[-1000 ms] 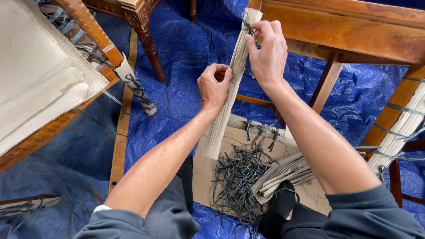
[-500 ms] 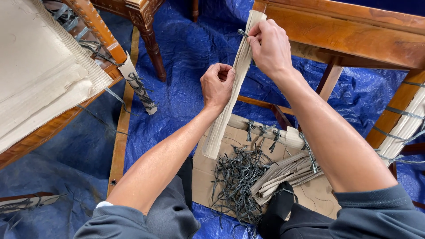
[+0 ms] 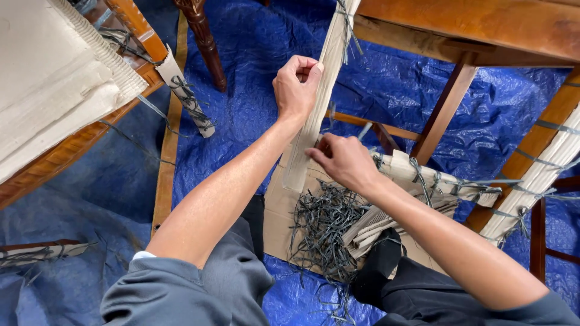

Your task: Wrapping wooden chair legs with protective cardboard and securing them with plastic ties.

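Long cardboard strip [image 3: 314,115] runs diagonally from the wooden frame rail [image 3: 483,24] at top down to the flat cardboard sheet [image 3: 279,211] on the floor, lower end resting on that sheet. Dark strap ties [image 3: 345,24] wrap the strip near its top, just under the rail. Left hand [image 3: 296,84] is clenched around the strip at mid-height, thumb and fingers pinching its edge. Right hand [image 3: 341,160] sits lower, just right of the strip's bottom end, fingers curled and pinching a single dark strap piece [image 3: 364,131] that sticks up from the fingertips. Below the right hand: heap of cut dark straps [image 3: 320,232] on the cardboard sheet, with a bundle of folded cardboard strips [image 3: 423,181] beside it, tied with the same straps. Blue tarp [image 3: 254,54] covers the floor. Right edge: frame leg padded in cardboard [image 3: 538,181] and strapped. Left: a cushioned seat [image 3: 48,90] on a wooden frame, another strapped cardboard wrap [image 3: 184,96] on its leg, carved leg [image 3: 202,36] near it.
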